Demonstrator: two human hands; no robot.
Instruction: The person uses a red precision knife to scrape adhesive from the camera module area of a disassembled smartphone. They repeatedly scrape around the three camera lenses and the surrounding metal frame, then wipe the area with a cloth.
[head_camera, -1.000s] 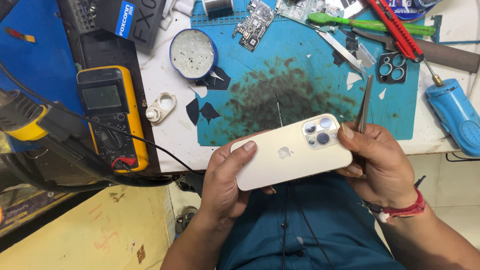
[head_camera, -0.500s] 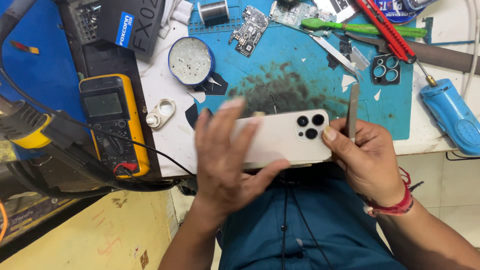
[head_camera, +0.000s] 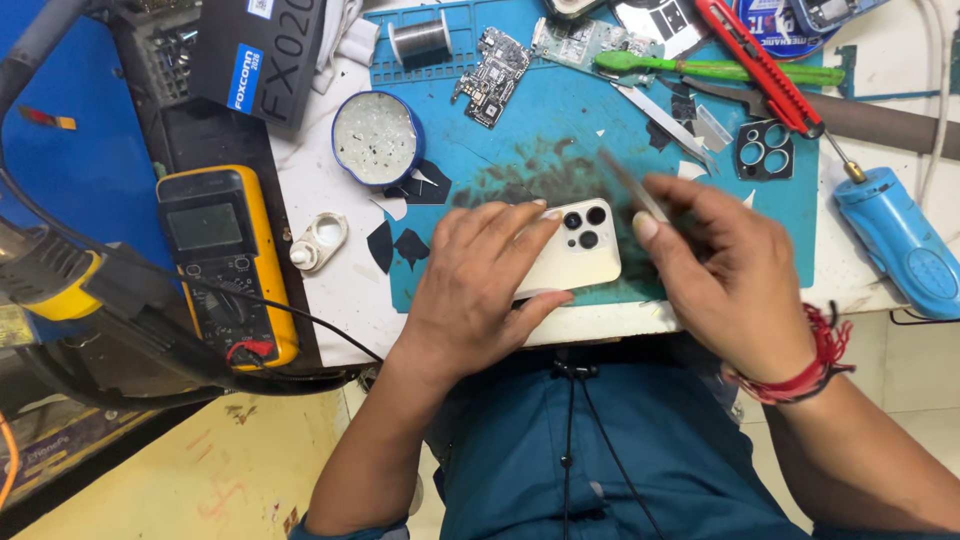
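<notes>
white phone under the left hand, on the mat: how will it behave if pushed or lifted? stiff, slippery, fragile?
The white phone looks like a rigid flat slab, so probably no flex. It lies flat on the blue mat under the left hand, so it would likely slide rather than roll or tip. Its smooth back and camera lenses suggest a slippery, scratch-prone surface near the thin metal tool in the right hand.
</notes>
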